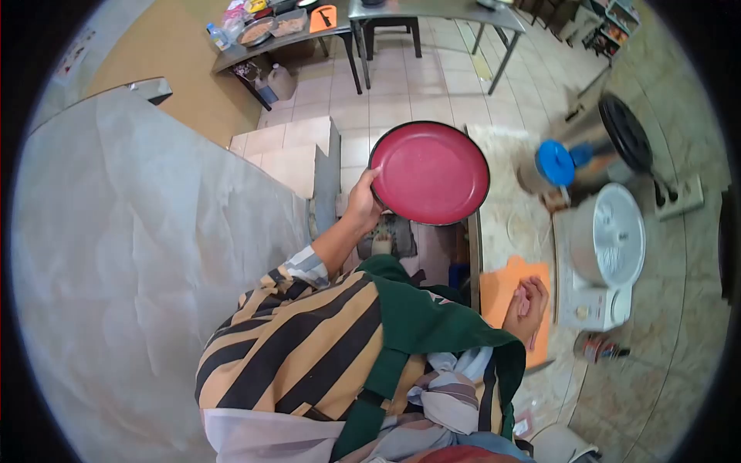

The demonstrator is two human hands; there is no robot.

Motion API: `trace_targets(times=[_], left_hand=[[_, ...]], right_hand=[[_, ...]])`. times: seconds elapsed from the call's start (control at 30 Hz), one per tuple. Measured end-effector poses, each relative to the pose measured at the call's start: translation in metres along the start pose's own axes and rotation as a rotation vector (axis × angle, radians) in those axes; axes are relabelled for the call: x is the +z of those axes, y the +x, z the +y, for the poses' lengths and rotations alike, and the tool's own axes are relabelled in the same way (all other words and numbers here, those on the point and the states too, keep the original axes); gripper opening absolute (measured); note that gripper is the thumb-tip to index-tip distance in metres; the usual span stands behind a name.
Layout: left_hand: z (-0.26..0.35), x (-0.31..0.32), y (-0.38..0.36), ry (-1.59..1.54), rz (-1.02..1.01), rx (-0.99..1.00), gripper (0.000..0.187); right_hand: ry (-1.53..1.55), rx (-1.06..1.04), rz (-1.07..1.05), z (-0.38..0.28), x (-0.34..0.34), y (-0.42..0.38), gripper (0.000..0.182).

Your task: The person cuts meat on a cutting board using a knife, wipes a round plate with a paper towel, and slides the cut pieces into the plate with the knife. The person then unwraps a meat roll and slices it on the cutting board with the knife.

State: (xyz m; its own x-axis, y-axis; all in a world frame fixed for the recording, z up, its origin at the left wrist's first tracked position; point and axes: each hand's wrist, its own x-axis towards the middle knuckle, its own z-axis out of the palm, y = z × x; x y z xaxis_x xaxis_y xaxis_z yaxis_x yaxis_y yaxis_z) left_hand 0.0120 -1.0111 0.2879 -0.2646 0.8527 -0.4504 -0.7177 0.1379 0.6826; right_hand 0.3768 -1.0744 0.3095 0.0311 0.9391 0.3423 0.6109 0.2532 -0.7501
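Observation:
My left hand [364,202] grips the left rim of a round red plate [432,174] with a dark edge, thumb on top. The plate is held up over the floor beside the counter, its inside bare. On the right, my right hand [527,310] is curled over an orange cutting board [498,289] on the counter. Its fingers close around a pink piece of food [524,301], whose kind I cannot make out. A narrow grey edge, perhaps a blade [539,366], shows at the board's near end.
A white appliance with a round white bowl [617,235] stands right of the board. Behind are a blue-lidded container [554,163] and a tall metal vessel with a black lid [625,133]. A small jar [593,347] sits nearer. A large grey-white surface [154,255] fills the left.

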Motion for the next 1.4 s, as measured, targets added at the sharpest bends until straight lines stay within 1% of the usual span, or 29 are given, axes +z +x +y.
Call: trace_targets(times=[0.03, 0.1, 0.13, 0.17, 0.23, 0.27, 0.3, 0.37, 0.43, 0.5, 0.57, 0.63, 0.7, 0.77, 0.8, 0.87, 0.9, 0.97, 1.0, 1.07, 1.1, 1.13, 1.2, 1.27, 1.33, 1.4], left_hand=[[0.02, -0.003, 0.017, -0.019, 0.002, 0.015, 0.031], [0.052, -0.019, 0.039, 0.068, 0.005, 0.126, 0.033], [0.067, -0.033, 0.056, 0.101, -0.009, 0.145, 0.038], [0.083, -0.043, 0.071, 0.087, 0.006, 0.154, 0.038], [0.111, -0.068, 0.092, 0.086, 0.136, 0.184, 0.039], [0.122, -0.081, 0.096, 0.092, 0.152, 0.168, 0.039], [0.136, -0.094, 0.104, 0.069, 0.212, 0.205, 0.039], [0.163, -0.115, 0.118, 0.012, 0.32, 0.286, 0.038], [0.183, -0.14, 0.128, -0.04, 0.378, 0.372, 0.038], [0.196, -0.159, 0.131, -0.101, 0.433, 0.429, 0.04], [0.204, -0.168, 0.134, -0.139, 0.541, 0.507, 0.044], [0.207, -0.178, 0.139, -0.165, 0.596, 0.527, 0.046], [0.212, -0.188, 0.149, -0.195, 0.64, 0.571, 0.049], [0.215, -0.199, 0.164, -0.212, 0.678, 0.576, 0.053], [0.218, -0.201, 0.172, -0.218, 0.688, 0.607, 0.053], [0.227, -0.202, 0.199, -0.243, 0.783, 0.582, 0.051], [0.227, -0.21, 0.214, -0.271, 0.79, 0.604, 0.05], [0.233, -0.22, 0.245, -0.378, 0.896, 0.613, 0.044], [0.238, -0.218, 0.261, -0.392, 0.908, 0.647, 0.044], [0.254, -0.212, 0.283, -0.411, 1.027, 0.599, 0.038], [0.271, -0.213, 0.297, -0.414, 1.048, 0.612, 0.038], [0.283, -0.215, 0.307, -0.435, 1.076, 0.624, 0.035], [0.285, -0.213, 0.314, -0.464, 1.142, 0.617, 0.031], [0.295, -0.21, 0.329, -0.49, 1.141, 0.707, 0.03], [0.297, -0.203, 0.331, -0.546, 1.168, 0.713, 0.03], [0.299, -0.201, 0.339, -0.59, 1.181, 0.7, 0.032]], right_hand=[[0.0, -0.023, -0.008, -0.011, 0.021, 0.024, 0.017], [0.014, 0.036, -0.139, -0.038, 0.059, 0.064, 0.017], [-0.012, -0.032, -0.161, -0.04, 0.081, 0.083, 0.017], [-0.01, -0.046, -0.178, -0.043, 0.097, 0.104, 0.017], [-0.036, -0.099, -0.208, -0.054, 0.126, 0.134, 0.018], [-0.044, -0.123, -0.202, -0.061, 0.136, 0.146, 0.019], [-0.046, -0.113, -0.207, -0.065, 0.147, 0.156, 0.019], [-0.048, -0.193, -0.221, -0.07, 0.162, 0.177, 0.02], [-0.099, -0.229, -0.243, -0.069, 0.179, 0.198, 0.019], [-0.094, -0.237, -0.343, -0.074, 0.199, 0.221, 0.019], [-0.084, -0.256, -0.381, -0.078, 0.224, 0.251, 0.019], [-0.079, -0.283, -0.444, -0.081, 0.252, 0.286, 0.018], [-0.081, -0.359, -0.428, -0.091, 0.281, 0.326, 0.017], [-0.086, -0.379, -0.44, -0.095, 0.31, 0.369, 0.017], [-0.107, -0.377, -0.453, -0.095, 0.325, 0.394, 0.017], [-0.104, -0.398, -0.45, -0.091, 0.357, 0.448, 0.015], [-0.093, -0.409, -0.448, -0.085, 0.376, 0.48, 0.015], [-0.072, -0.448, -0.452, -0.071, 0.42, 0.546, 0.014], [-0.077, -0.445, -0.458, -0.071, 0.443, 0.58, 0.014], [0.003, -0.476, -0.488, -0.093, 0.491, 0.637, 0.014], [0.056, -0.487, -0.509, -0.109, 0.522, 0.664, 0.014], [0.095, -0.586, -0.525, -0.126, 0.552, 0.686, 0.016], [0.13, -0.669, -0.627, -0.167, 0.606, 0.716, 0.018], [0.235, -0.683, -0.743, -0.201, 0.671, 0.735, 0.019], [0.388, -0.694, -0.846, -0.231, 0.732, 0.738, 0.019], [0.467, -0.708, -0.932, -0.276, 0.783, 0.73, 0.022]])
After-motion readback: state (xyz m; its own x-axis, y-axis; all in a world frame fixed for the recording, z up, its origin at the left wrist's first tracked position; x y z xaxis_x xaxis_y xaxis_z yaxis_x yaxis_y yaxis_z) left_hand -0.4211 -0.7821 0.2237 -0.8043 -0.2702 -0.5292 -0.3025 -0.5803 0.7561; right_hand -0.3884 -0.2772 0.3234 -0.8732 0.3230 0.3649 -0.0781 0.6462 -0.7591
